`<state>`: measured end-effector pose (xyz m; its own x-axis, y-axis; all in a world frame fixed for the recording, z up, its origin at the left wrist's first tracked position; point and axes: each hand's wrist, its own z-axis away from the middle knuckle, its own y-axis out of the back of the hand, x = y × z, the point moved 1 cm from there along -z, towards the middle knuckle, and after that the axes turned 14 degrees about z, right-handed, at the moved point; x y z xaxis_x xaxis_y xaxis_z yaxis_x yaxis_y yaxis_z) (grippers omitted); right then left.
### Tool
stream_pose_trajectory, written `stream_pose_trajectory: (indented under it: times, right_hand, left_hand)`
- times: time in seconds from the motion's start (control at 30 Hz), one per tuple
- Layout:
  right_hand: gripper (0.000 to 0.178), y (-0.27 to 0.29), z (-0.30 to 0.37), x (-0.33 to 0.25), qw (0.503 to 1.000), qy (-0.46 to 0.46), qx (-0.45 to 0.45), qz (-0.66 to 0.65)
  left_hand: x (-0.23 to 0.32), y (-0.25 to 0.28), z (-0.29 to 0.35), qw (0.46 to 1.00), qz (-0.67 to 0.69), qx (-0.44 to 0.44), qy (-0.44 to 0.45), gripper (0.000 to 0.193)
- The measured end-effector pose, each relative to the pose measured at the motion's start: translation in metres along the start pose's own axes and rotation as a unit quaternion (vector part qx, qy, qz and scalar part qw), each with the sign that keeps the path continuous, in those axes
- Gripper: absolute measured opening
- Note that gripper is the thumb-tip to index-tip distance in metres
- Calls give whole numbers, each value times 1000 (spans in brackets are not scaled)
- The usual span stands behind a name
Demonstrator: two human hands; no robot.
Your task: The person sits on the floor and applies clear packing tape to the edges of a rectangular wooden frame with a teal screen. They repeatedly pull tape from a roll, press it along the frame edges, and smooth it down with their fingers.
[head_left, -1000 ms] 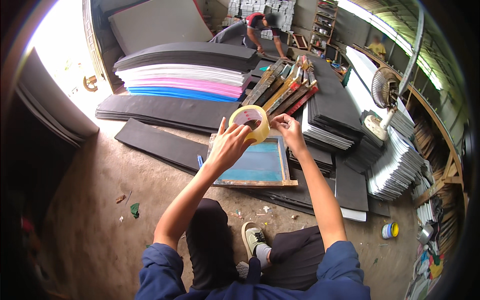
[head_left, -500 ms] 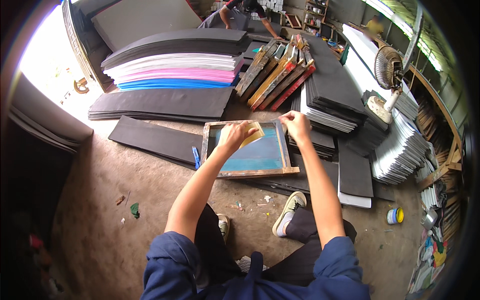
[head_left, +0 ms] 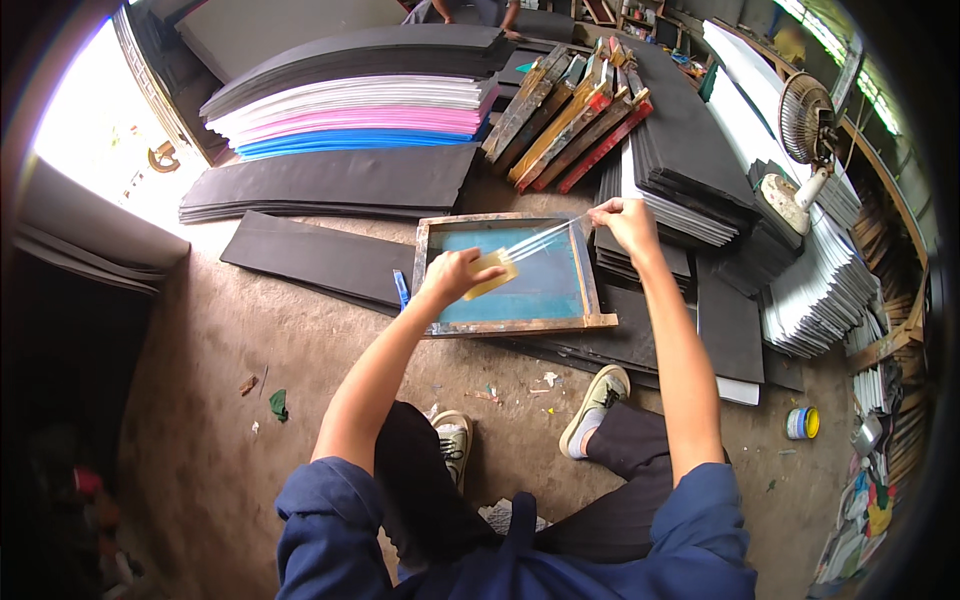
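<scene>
A roll of clear, yellowish tape (head_left: 492,277) is gripped in my left hand (head_left: 452,277), held over the left half of a screen-printing frame. From the roll a shiny transparent strip of tape (head_left: 540,238) stretches taut up to the right. My right hand (head_left: 628,224) pinches the strip's free end beside the frame's upper right corner. The wooden screen-printing frame (head_left: 520,326) has worn, paint-stained edges and blue-green mesh (head_left: 545,300). It lies across flat black sheets (head_left: 315,258). A blue utility knife (head_left: 401,290) rests against its left side.
Behind stand stacked black, white, pink and blue foam sheets (head_left: 350,120) and several leaning wooden frames (head_left: 570,120). Tall sheet stacks (head_left: 690,170) and a fan (head_left: 808,120) are at right. A yellow-rimmed can (head_left: 803,423) sits on the floor. Another person's hand (head_left: 512,20) shows at the back.
My hands have moved apart, with the roll lower toward the frame's left and the right hand farther right. A length of tape now spans between them. The whole view has shifted slightly.
</scene>
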<state>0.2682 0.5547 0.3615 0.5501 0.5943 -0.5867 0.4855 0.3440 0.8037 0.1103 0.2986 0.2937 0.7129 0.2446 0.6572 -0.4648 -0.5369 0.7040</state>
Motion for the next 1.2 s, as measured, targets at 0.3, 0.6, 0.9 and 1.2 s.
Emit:
stream_pose_trajectory:
  times: [0.3,0.6,0.9,1.2]
  right_hand:
    - [16,44,5,13,997,13,43,-66]
    - [17,57,8,11,992,-9,122,-28]
    - [16,17,-15,126,987,-102,113,-53]
    - [13,-22,-16,180,982,-117,138,-60]
  left_hand:
    - [-30,25,31,997,56,-25,-36,55]
    - [-77,40,52,984,-152,-70,62,53]
    - [-129,60,85,997,46,-57,38,42]
    - [-126,69,75,993,86,-11,86,39]
